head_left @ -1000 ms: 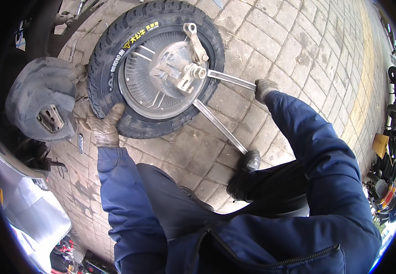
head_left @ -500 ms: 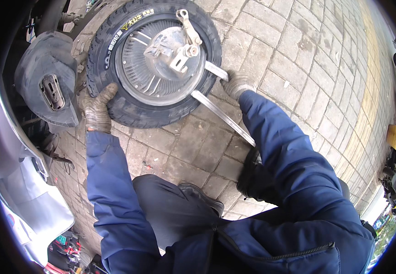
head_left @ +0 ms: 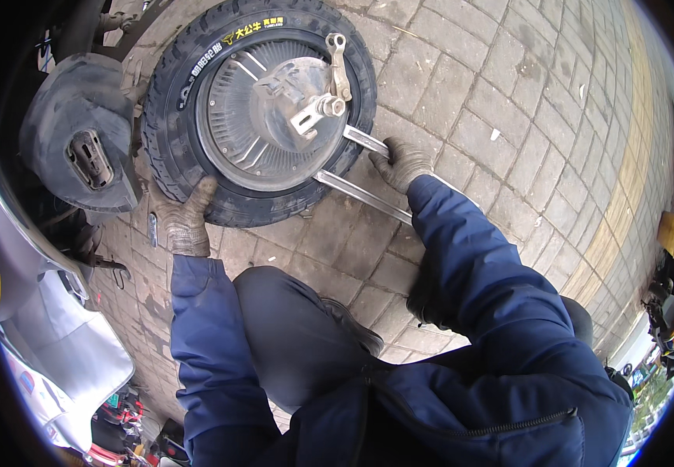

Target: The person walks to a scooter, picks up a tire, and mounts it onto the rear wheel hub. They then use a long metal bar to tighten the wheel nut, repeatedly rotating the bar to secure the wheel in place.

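A black knobbly tyre lies flat on the paving, around a grey finned hub-motor wheel with a metal brake arm on top. My gloved left hand grips the tyre's near left edge, thumb on the sidewall, other fingers mostly hidden. At the right side, my gloved right hand is closed round a flat silver tyre lever whose tip sits at the rim. A second tyre lever sticks out from the rim's near right, its outer end hidden by my right forearm.
A dark plastic mudguard-like part stands left of the wheel. Below it is a silver-grey vehicle panel. A small metal piece shows beside my left hand. Brick paving stretches right, towards parked vehicles at the far edge.
My left hand has shifted right and nearer along the tyre. The hub and its brake arm have turned slightly. My right hand and both levers have moved a little nearer me.
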`<state>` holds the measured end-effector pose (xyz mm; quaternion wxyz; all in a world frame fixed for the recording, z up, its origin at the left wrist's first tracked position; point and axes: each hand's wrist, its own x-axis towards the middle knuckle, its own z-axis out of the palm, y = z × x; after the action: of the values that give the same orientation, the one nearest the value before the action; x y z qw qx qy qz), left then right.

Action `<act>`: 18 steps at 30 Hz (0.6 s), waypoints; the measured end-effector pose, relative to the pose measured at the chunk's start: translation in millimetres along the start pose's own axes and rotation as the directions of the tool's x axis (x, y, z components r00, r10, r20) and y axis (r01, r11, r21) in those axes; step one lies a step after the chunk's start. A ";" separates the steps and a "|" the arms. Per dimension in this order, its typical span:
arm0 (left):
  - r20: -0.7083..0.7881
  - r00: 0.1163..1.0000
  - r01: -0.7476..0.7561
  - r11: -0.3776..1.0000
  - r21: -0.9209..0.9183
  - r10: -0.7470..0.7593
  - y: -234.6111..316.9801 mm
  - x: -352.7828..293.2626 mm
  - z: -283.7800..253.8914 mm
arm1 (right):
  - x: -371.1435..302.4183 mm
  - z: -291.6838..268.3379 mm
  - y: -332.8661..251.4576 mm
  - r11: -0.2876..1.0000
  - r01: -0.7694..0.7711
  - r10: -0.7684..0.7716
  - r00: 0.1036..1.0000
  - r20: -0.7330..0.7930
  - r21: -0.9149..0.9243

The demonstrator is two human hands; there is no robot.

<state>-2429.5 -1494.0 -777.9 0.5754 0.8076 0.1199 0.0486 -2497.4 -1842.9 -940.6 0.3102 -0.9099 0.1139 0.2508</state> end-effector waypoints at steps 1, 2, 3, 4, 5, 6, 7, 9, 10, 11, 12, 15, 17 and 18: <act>0.043 0.999 -0.006 0.994 -0.110 0.011 -9.2 -4.3 -3.4 | -6.9 0.4 4.9 0.999 0.021 -0.023 0.999 -0.039 -0.048; 0.062 0.998 0.044 0.983 -0.177 -0.033 -18.5 -5.9 -6.9 | -14.7 1.0 11.4 0.994 0.071 -0.080 0.991 -0.108 -0.085; 0.051 0.994 0.110 0.966 -0.232 -0.101 -27.6 -5.5 -10.7 | -21.0 1.6 19.4 0.988 0.082 -0.101 0.985 -0.140 -0.134; 0.096 0.995 0.000 0.954 -0.299 0.030 -36.3 -4.3 -13.9 | -29.5 2.7 28.0 0.984 0.043 -0.064 0.991 -0.120 -0.171; 0.081 0.997 0.021 0.969 -0.245 -0.001 -43.5 -1.2 -17.1 | -34.3 3.0 36.0 0.980 0.077 -0.105 0.983 -0.150 -0.181; 0.072 0.997 -0.018 0.978 -0.209 0.033 -49.5 1.8 -19.6 | -39.2 3.5 42.7 0.977 0.083 -0.111 0.985 -0.136 -0.198; 0.045 0.994 -0.087 0.977 -0.193 0.098 -54.3 4.0 -20.8 | -44.7 3.1 47.8 0.971 0.075 -0.104 0.988 -0.118 -0.225; 0.028 0.999 0.046 0.971 -0.236 -0.040 -58.7 6.8 -21.0 | -50.0 -0.1 49.3 0.979 0.076 -0.089 0.994 -0.062 -0.187; 0.010 0.998 0.061 0.971 -0.231 -0.060 -58.2 7.3 -20.5 | -52.0 -3.8 47.2 0.978 0.071 -0.085 0.995 -0.061 -0.198; -0.023 0.996 0.074 0.973 -0.218 -0.081 -56.8 7.0 -19.0 | -53.2 -7.9 42.6 0.976 0.050 -0.061 0.997 -0.047 -0.210; 0.018 0.997 0.075 0.973 -0.218 -0.073 -53.9 6.4 -18.4 | -54.3 -14.3 38.3 0.976 0.003 -0.002 1.000 0.004 -0.217; 0.043 0.998 0.059 0.984 -0.165 -0.053 -44.1 6.4 -15.3 | -51.0 -30.8 25.8 0.840 -0.074 0.137 0.987 0.079 -0.538; -0.034 0.999 -0.009 0.999 -0.035 0.008 -40.3 9.2 -12.4 | -40.5 -33.1 20.0 0.875 -0.085 0.225 0.943 0.244 -0.477; -0.025 0.997 0.065 0.979 -0.195 -0.071 -40.4 9.8 -10.1 | -36.8 -30.1 18.0 0.873 -0.103 0.248 0.936 0.250 -0.477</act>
<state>-2427.8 -1469.7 -813.2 0.6509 0.7421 0.1514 0.0531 -2523.6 -1873.8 -909.8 0.0773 -0.8932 0.0858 0.4346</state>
